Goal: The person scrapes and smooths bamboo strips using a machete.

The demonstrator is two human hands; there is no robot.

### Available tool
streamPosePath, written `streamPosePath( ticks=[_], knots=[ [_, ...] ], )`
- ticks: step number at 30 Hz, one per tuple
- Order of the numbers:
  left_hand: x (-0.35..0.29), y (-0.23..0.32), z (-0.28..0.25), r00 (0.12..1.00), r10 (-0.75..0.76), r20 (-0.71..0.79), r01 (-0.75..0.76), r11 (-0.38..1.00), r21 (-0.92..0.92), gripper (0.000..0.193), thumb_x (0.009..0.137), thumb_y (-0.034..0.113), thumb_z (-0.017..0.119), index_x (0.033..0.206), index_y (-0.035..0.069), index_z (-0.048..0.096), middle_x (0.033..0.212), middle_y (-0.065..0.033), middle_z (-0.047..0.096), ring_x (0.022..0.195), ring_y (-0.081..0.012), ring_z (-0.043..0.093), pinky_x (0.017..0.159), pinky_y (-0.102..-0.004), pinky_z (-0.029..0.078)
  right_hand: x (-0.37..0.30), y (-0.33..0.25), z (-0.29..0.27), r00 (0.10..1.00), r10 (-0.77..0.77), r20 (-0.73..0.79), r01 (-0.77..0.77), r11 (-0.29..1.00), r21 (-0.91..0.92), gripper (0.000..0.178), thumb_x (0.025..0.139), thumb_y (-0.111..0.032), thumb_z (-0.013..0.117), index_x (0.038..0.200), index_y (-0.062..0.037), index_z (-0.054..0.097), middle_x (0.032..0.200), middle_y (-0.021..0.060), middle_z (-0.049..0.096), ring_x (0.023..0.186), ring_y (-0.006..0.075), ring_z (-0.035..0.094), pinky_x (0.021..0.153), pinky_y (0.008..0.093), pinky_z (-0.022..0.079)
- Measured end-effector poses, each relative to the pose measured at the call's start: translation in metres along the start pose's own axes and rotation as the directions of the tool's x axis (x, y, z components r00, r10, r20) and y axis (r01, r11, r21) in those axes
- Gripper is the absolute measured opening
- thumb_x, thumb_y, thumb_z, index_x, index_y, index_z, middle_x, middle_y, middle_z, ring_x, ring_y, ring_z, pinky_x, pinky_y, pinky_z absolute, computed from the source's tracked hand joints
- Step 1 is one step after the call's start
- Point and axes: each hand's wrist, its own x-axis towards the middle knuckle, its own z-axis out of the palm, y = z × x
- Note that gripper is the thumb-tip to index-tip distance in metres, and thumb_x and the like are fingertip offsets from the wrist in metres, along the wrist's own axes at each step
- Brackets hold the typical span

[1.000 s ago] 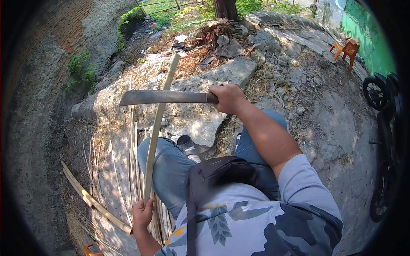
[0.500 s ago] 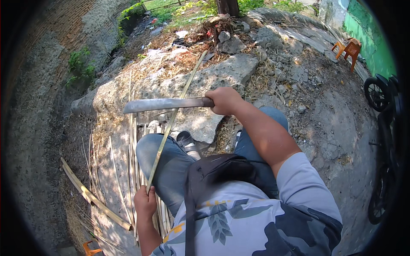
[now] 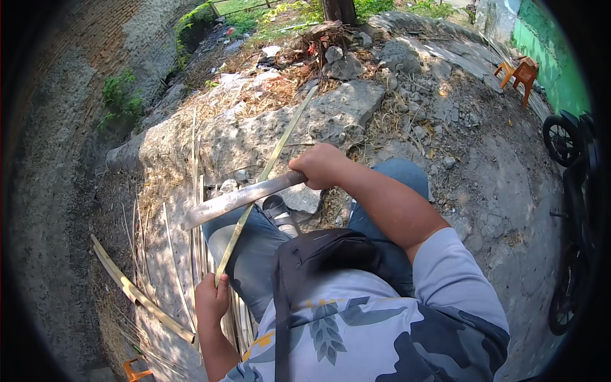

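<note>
My right hand (image 3: 320, 166) is closed round the dark handle of a machete (image 3: 245, 196). Its broad blade points left and slants down, lying across a long, thin bamboo strip (image 3: 284, 139); whether blade and strip touch I cannot tell. At the strip's lower end, my left hand (image 3: 212, 298) grips it beside my left knee, thumb along the strip. From there the strip runs up and to the right, over my bent left leg, its far end above the concrete slab.
Several bamboo strips (image 3: 196, 254) lie on the ground under and beside my left leg. Split bamboo pieces (image 3: 143, 296) rest farther left. Broken concrete (image 3: 344, 111) lies ahead. Orange chairs (image 3: 525, 77) and a motorcycle (image 3: 569, 216) stand on the right.
The machete has come down and nearer along the strip, its tip now tilted lower. My left hand and the strip have shifted slightly, the strip's far end lower and to the right.
</note>
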Motion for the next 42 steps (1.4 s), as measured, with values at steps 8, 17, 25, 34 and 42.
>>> streamPosePath(
  ticks=[8,17,25,34,42],
  knots=[
    [-0.009,-0.017,0.013,0.998,-0.023,-0.065,0.020,0.999,-0.039,0.063,0.103,0.057,0.055,0.078,-0.001,0.051,0.068,-0.0262,0.055,0.065,-0.0491,0.054,0.059,-0.0510,0.042,0.009,0.039,-0.005,0.945,0.247,-0.213,-0.219,0.964,0.151,0.024,0.077,-0.018,0.072,0.101,-0.0158,0.070,0.095,0.0116,0.074,0.095,0.0339,0.073,0.082,0.0487,0.057],
    [0.011,0.005,0.001,0.989,-0.064,0.133,0.074,0.995,-0.073,0.056,0.104,0.053,0.054,0.100,-0.001,0.066,0.091,-0.0277,0.070,0.091,-0.0484,0.068,0.080,-0.0526,0.052,-0.021,0.072,-0.004,0.823,0.451,-0.345,-0.258,0.839,0.480,0.028,0.080,-0.016,0.069,0.105,-0.0041,0.069,0.088,0.0223,0.070,0.084,0.0417,0.069,0.075,0.0493,0.052],
    [0.001,0.000,-0.001,0.987,-0.107,0.123,0.117,0.990,-0.079,0.061,0.103,0.059,0.052,0.100,0.000,0.066,0.088,-0.0264,0.069,0.089,-0.0478,0.068,0.078,-0.0528,0.052,-0.001,0.000,0.003,0.922,-0.188,-0.339,0.180,0.982,-0.056,0.015,0.071,-0.012,0.072,0.083,-0.0134,0.064,0.077,0.0135,0.067,0.080,0.0390,0.068,0.071,0.0502,0.053],
    [0.011,-0.005,0.010,0.997,0.011,0.080,-0.001,0.993,-0.115,0.055,0.102,0.053,0.057,0.095,-0.001,0.065,0.083,-0.0268,0.068,0.084,-0.0479,0.067,0.073,-0.0517,0.052,-0.007,0.077,-0.004,0.803,0.479,-0.354,-0.291,0.834,0.469,0.025,0.078,-0.016,0.069,0.101,-0.0045,0.068,0.086,0.0205,0.071,0.082,0.0438,0.068,0.074,0.0499,0.052],
    [0.011,-0.003,-0.003,0.991,-0.063,0.120,0.074,0.993,-0.088,0.047,0.102,0.046,0.059,0.095,0.000,0.066,0.077,-0.0258,0.066,0.078,-0.0467,0.066,0.067,-0.0504,0.050,-0.003,0.032,0.010,0.927,0.222,-0.301,-0.174,0.968,0.178,0.024,0.077,-0.018,0.072,0.101,-0.0145,0.068,0.091,0.0159,0.072,0.088,0.0393,0.071,0.077,0.0525,0.055]
  ],
)
